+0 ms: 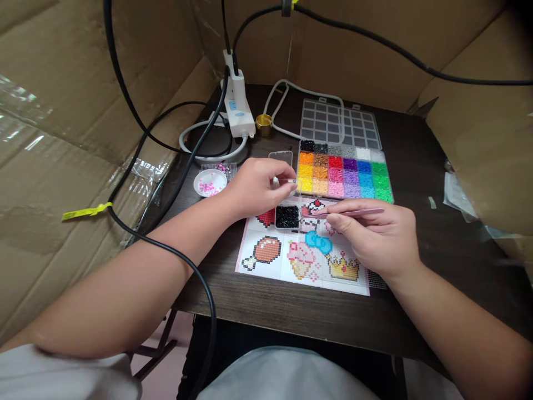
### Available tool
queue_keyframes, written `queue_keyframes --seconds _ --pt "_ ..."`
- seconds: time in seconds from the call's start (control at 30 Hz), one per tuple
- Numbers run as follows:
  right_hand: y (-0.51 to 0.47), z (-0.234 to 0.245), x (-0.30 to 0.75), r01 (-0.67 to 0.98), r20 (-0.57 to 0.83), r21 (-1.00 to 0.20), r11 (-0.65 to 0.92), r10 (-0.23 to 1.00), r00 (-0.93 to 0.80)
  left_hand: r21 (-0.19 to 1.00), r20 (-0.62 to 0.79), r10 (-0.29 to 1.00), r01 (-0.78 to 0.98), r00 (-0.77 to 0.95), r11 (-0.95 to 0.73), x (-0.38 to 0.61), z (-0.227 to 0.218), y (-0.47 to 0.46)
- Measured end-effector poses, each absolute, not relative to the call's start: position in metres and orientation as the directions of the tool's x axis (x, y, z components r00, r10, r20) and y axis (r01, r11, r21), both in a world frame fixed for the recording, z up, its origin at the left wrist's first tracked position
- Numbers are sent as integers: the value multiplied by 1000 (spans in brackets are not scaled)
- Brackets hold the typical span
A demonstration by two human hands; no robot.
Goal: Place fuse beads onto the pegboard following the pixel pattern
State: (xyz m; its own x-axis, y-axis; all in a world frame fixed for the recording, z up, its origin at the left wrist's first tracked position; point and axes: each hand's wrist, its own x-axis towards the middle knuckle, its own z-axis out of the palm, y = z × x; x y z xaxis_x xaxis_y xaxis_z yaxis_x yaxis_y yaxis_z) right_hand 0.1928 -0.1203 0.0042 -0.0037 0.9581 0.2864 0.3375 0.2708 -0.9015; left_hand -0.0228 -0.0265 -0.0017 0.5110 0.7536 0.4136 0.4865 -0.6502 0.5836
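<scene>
My right hand [377, 236] is closed around pink tweezers [350, 213], whose tips point left toward a small clear box of black beads [287, 216]. My left hand [255, 186] is closed in a pinch just above that box, holding its edge or lid; I cannot tell which. Both rest over a pattern sheet [270, 264] printed with pixel pictures: a drumstick, a cupcake, a crown and a blue bow. Behind the sheet lies an open bead organiser [345, 169] with compartments of many colours.
A small white dish of pink beads [210, 182] sits at the left. A white power strip [238, 108] with black cables, a gold ring-shaped object [264, 123] and the organiser's clear lid [339, 122] lie at the back. Cardboard walls surround the dark table [437, 233].
</scene>
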Motion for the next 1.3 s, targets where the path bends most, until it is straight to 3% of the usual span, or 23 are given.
queue_keyframes --seconds 0.37,0.53,0.93,1.1,1.3 --pt "-112 2 218 381 374 -875 299 917 140 585 410 762 496 501 -642 -23 -1 -26" --pt "-106 -3 238 428 342 -873 236 920 191 587 390 779 520 491 -621 -23 0 -26" --pt "-102 -7 251 409 192 -903 130 975 114 612 287 839 585 462 -532 -20 2 -30" --pt "-102 -9 252 465 291 -863 196 946 142 600 255 849 612 464 -515 -19 4 -30" --pt "-95 -10 254 370 248 -911 184 960 133 583 328 829 594 452 -554 -22 5 -29"
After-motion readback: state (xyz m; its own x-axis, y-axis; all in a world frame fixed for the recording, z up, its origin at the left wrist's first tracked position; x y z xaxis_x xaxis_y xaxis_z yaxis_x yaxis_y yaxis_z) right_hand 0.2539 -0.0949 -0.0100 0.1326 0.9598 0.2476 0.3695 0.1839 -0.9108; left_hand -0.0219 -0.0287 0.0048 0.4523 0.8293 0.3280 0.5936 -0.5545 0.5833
